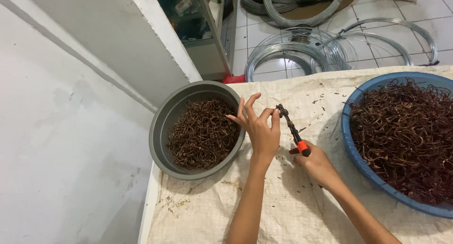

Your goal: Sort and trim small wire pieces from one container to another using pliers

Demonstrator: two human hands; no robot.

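Note:
My right hand (pixel 315 163) grips a pair of pliers (pixel 291 130) with orange-and-black handles, jaws pointing up and away. My left hand (pixel 258 126) reaches to the jaws, thumb and forefinger pinching at the tip where a small brown wire piece seems to sit; the other fingers are spread. Left of that hand stands a grey basin (pixel 163 126) holding bent brown wire hooks (pixel 204 133). At the right edge a blue basin (pixel 358 161) is heaped with tangled brown wire pieces (pixel 408 135). Both hands hover over a beige woven sack cloth (pixel 292 206).
The cloth covers a white table whose left edge (pixel 147 201) drops to a pale floor. Beyond it lie coils of silver wire (pixel 302 48) on white tiles and a glass-fronted cabinet (pixel 198 22). A white beam (pixel 118 41) slants across the upper left.

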